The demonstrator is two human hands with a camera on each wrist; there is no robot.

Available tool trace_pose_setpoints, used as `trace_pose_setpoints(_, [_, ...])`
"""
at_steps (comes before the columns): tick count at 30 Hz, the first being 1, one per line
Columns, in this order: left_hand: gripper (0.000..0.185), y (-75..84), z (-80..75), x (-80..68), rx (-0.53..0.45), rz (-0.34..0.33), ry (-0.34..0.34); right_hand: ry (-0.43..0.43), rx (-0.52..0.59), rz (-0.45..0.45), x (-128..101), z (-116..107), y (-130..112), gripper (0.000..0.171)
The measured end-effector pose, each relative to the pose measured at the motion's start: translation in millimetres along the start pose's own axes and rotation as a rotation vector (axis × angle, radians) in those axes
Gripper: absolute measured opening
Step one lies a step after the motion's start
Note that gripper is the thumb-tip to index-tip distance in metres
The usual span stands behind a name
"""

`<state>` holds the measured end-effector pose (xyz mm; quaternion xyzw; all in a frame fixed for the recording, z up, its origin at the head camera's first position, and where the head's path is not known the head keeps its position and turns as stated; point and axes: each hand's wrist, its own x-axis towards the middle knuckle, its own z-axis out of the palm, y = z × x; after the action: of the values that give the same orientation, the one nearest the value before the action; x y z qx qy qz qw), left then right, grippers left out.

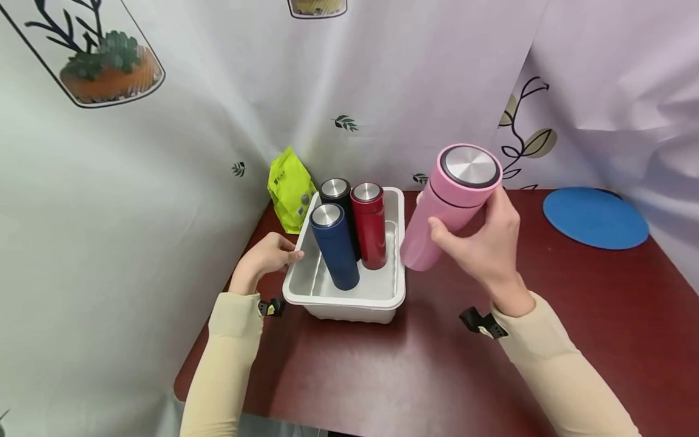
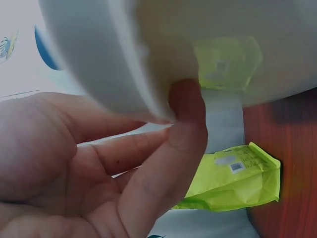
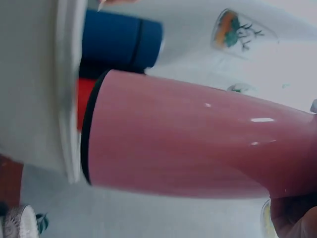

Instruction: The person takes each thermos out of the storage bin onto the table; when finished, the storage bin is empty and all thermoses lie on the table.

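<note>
My right hand (image 1: 486, 243) grips a pink thermos bottle (image 1: 455, 206) with a steel-topped lid, held tilted beside the right rim of a white plastic tub (image 1: 344, 300). In the right wrist view the bottle's dark-edged base (image 3: 94, 129) is level with the tub's rim. Three more thermos bottles stand in the tub: blue (image 1: 335, 249), black (image 1: 349, 209) and red (image 1: 371, 224). At the tub's left rim, my left hand (image 1: 267, 258) pinches the edge. The left wrist view shows a finger (image 2: 185, 119) curled up under that rim.
Behind the tub's left side leans a lime-green packet (image 1: 289, 191) against the patterned sheet (image 1: 382, 109). A blue round mat (image 1: 595, 217) lies at the back right of the dark red table (image 1: 338, 370). A patterned cylindrical object (image 3: 22, 223) shows low in the right wrist view.
</note>
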<state>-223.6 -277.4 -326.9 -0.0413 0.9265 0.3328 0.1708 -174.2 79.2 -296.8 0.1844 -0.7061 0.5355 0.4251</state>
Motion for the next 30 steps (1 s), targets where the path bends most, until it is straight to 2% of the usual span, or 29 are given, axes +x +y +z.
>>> trace_pose_setpoints(6, [0.044, 0.0, 6.1, 3.2, -0.024, 0.009, 0.000, 0.022, -0.176, 0.024, -14.0, -7.7, 25.5, 0.073])
trace_pose_setpoints(11, [0.043, 2.4, 6.7, 5.5, -0.016, 0.020, 0.002, 0.013, -0.234, 0.075, -20.4, -7.4, 50.2, 0.069])
trace_pose_setpoints(19, [0.040, 6.4, 4.8, 4.6, 0.066, 0.025, 0.010, -0.118, -0.279, 0.146, -25.9, 5.0, 87.4, 0.064])
trace_pose_setpoints(25, [0.040, 3.3, 1.8, 3.1, 0.058, 0.011, 0.028, -0.216, -0.294, 0.151, -31.4, 21.4, 111.3, 0.074])
trace_pose_setpoints(30, [0.041, 0.0, 0.9, 2.0, 0.055, 0.008, 0.026, -0.251, -0.294, 0.173, -30.9, 30.9, 124.0, 0.077])
